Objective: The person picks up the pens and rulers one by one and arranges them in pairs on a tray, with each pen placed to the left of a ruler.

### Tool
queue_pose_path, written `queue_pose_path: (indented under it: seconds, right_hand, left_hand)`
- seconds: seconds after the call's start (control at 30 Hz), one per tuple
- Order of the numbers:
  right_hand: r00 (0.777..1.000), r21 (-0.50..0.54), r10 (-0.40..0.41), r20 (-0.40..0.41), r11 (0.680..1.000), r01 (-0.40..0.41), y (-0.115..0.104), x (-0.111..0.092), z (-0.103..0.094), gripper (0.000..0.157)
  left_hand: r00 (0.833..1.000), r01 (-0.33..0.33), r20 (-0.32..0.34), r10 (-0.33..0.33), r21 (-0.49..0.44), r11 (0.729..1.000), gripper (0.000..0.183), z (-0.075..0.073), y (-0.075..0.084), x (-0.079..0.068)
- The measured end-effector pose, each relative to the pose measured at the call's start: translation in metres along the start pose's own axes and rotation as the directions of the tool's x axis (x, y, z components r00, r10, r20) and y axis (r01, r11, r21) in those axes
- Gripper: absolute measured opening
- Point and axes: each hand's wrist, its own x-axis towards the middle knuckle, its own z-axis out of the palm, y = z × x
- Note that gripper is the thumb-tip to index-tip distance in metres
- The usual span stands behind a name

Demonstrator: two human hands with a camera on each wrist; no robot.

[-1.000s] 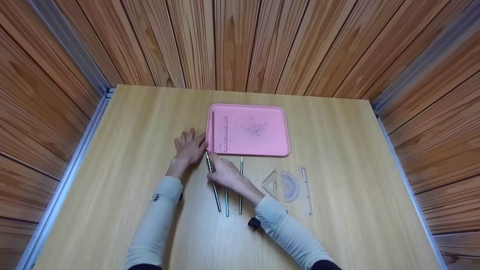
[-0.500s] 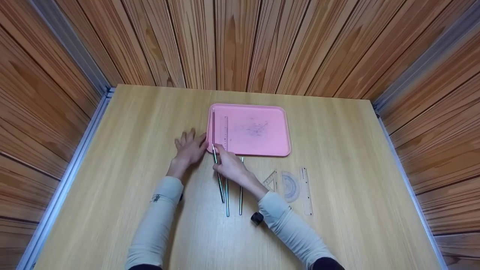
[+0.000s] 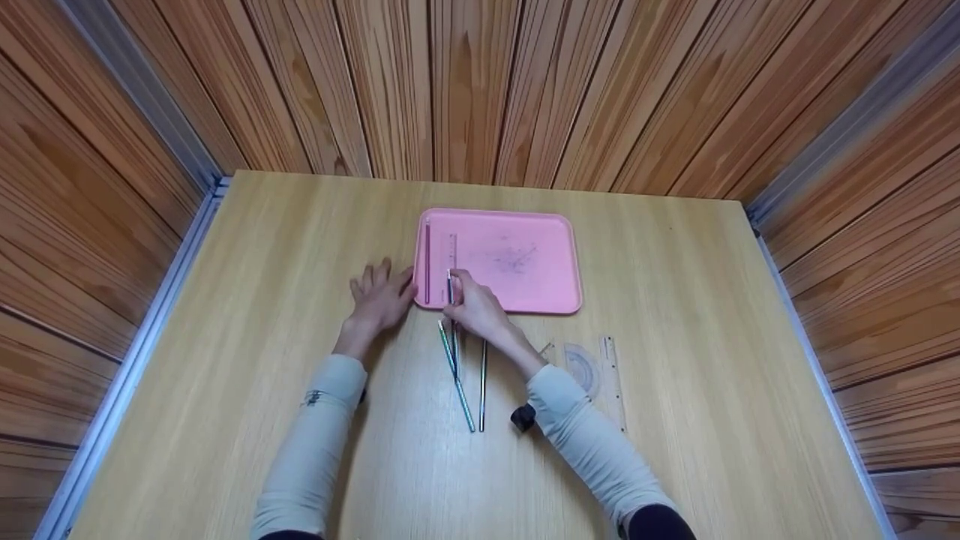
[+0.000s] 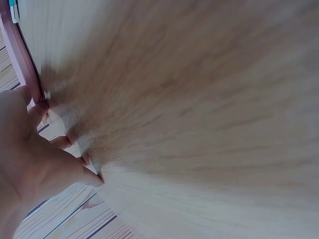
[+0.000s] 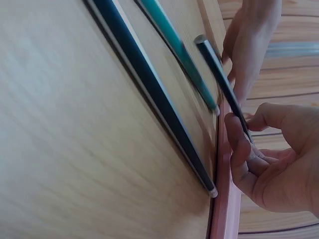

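My right hand [image 3: 480, 309] pinches a dark pencil [image 5: 217, 67] between thumb and fingers, over the near left part of the pink tray [image 3: 555, 298]. The pencil's rear end sticks out past the tray's near rim, above a slanted teal pencil [image 3: 463, 405] on the table. Right of that lies another dark pencil [image 3: 482, 390], partly covered by my right hand. My left hand [image 3: 379, 304] rests on the table with fingers spread, its thumb side at the tray's left rim. Inside the tray are a reddish pencil [image 3: 427, 262] and a clear ruler [image 3: 453, 246], partly hidden by my right hand.
Right of my right forearm lie a clear protractor [image 3: 581, 364] and a second clear ruler [image 3: 609, 360]. A clear set square [image 3: 548, 349] shows only at its tip beside the sleeve. Wood-panelled walls [image 3: 472, 90] bound the table at the back and sides.
My right hand has carried the dark pencil rightward and forward from the tray's near left corner to over the tray. The teal pencil has turned to a slant. My left hand stays put.
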Motion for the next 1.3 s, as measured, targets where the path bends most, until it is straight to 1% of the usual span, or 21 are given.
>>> queue_pose_path:
  seconds: [0.17, 0.43, 0.5, 0.63, 0.7, 0.77, 0.97, 1.07, 1.3]
  right_hand:
    - [1.0, 0.058, 0.017, -0.017, 0.998, -0.016, 0.004, 0.005, -0.005, 0.073]
    - [0.996, 0.101, 0.077, -0.04, 0.992, -0.073, 0.008, 0.014, -0.012, 0.073]
    - [0.995, 0.126, 0.085, -0.049, 0.989, -0.078, 0.011, 0.017, -0.013, 0.07]
    - [0.993, 0.208, 0.094, -0.071, 0.975, -0.078, 0.015, 0.022, -0.015, 0.064]
    - [0.992, 0.228, 0.1, -0.081, 0.97, -0.079, 0.017, 0.024, -0.016, 0.061]
    - [0.991, 0.218, 0.1, -0.093, 0.973, -0.078, 0.018, 0.027, -0.018, 0.059]
    - [0.986, 0.108, 0.068, -0.149, 0.993, -0.052, 0.021, 0.037, -0.024, 0.055]
    - [0.984, 0.101, 0.069, -0.164, 0.993, -0.053, 0.024, 0.042, -0.025, 0.054]
    - [0.976, 0.096, 0.108, -0.187, 0.991, -0.091, 0.029, 0.053, -0.024, 0.05]
  left_hand:
    - [1.0, -0.009, -0.007, 0.009, 0.002, 1.0, 0.058, 0.0, 0.0, -0.001]
    - [1.0, -0.017, -0.018, 0.016, -0.012, 1.0, 0.057, 0.001, 0.001, -0.002]
    - [1.0, -0.018, -0.014, 0.018, -0.014, 1.0, 0.057, 0.001, 0.0, -0.002]
    - [1.0, -0.014, -0.009, 0.014, -0.02, 1.0, 0.057, 0.001, -0.001, -0.001]
    - [1.0, -0.018, -0.009, 0.017, -0.027, 0.999, 0.057, 0.001, -0.002, -0.001]
    - [1.0, -0.024, -0.013, 0.023, -0.027, 0.999, 0.056, 0.001, -0.001, -0.002]
    - [0.999, -0.04, -0.015, 0.04, -0.02, 0.999, 0.056, -0.002, 0.0, -0.002]
    - [0.999, -0.033, -0.014, 0.033, -0.017, 0.999, 0.056, -0.003, 0.0, -0.002]
    - [1.0, 0.0, -0.009, 0.0, 0.008, 1.0, 0.057, -0.001, 0.001, -0.002]
